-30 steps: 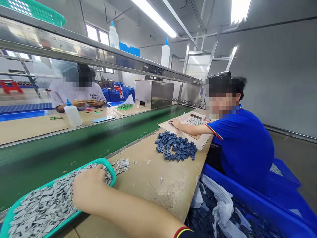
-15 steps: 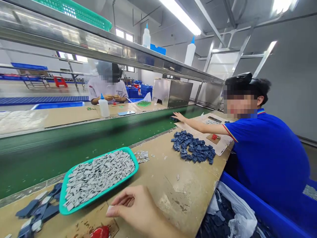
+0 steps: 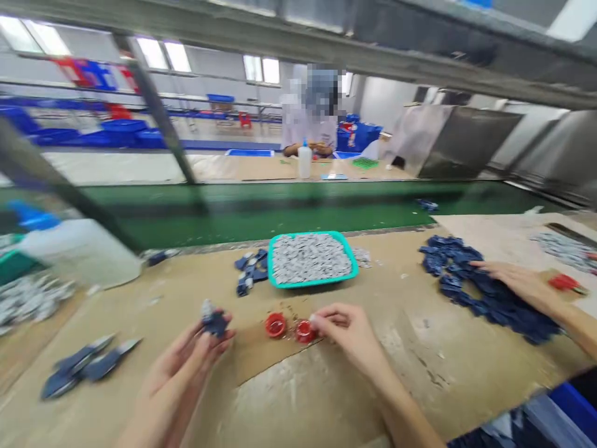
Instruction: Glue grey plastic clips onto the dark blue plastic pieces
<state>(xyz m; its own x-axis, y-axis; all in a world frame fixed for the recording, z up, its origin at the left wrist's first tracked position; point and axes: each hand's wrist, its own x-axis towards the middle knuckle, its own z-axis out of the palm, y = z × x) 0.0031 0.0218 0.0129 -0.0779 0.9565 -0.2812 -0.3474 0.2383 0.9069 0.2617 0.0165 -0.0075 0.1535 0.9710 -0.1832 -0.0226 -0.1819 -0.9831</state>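
Observation:
My left hand (image 3: 189, 358) is closed around a dark blue plastic part (image 3: 215, 322) with a light grey tip, held above the cardboard. With fingertips pinched, my right hand (image 3: 351, 334) is at the right rim of a small red cup (image 3: 305, 333); a small pale grey piece shows faintly between finger and thumb. A second red cup (image 3: 275, 325) stands just to the left, and both cups have a glossy inside. Behind them is a teal tray (image 3: 311, 285) heaped with small grey pieces (image 3: 310, 258). Several blue-and-grey parts (image 3: 252, 269) lie against its left side.
A co-worker's hand (image 3: 517, 283) rests on a pile of dark blue parts (image 3: 454, 261) at right. Two or more blue parts (image 3: 100, 364) and a white bottle (image 3: 86, 252) lie at left. Beyond runs a green conveyor belt (image 3: 233, 211); a metal shelf (image 3: 298, 28) crosses overhead.
The view has swung left, and my left hand with the blue part has come into sight. My right hand has reached the red cup. The co-worker's hand has moved from the belt to the blue pile.

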